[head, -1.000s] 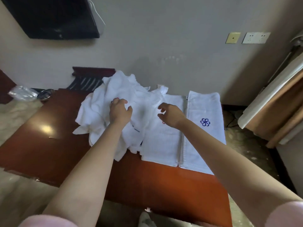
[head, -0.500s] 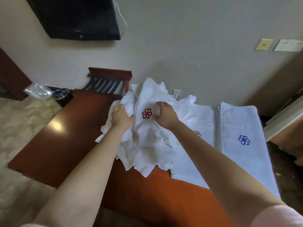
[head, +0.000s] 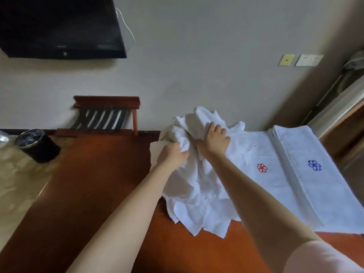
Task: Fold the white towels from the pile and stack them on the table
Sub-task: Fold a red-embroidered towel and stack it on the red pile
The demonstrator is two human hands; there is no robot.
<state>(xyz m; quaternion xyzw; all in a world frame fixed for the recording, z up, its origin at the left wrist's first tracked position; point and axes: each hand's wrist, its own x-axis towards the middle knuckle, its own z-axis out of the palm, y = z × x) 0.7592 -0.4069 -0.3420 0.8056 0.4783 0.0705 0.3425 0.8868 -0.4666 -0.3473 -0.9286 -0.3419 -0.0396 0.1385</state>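
A crumpled pile of white towels (head: pixel 197 198) lies on the red-brown table (head: pixel 94 190), spilling toward its front edge. My left hand (head: pixel 174 155) grips a bunch of cloth at the pile's left side. My right hand (head: pixel 215 139) clutches cloth near the top of the pile, fingers curled into it. Right of the pile a flat folded towel with a red flower mark (head: pixel 262 168) lies on the table. Beside that one, a folded towel with a blue flower mark (head: pixel 314 165) lies further right.
A wooden luggage rack (head: pixel 107 115) stands against the wall behind the table. A black waste bin (head: pixel 37 145) sits on the floor at left. A dark TV (head: pixel 59 26) hangs on the wall. Curtain and furniture edge (head: pixel 342 107) crowd the right side.
Both hands shifted grip on the pile; the red flower mark on the crumpled towel is no longer visible. The camera view swung left, so pile and folded towels sit further right.
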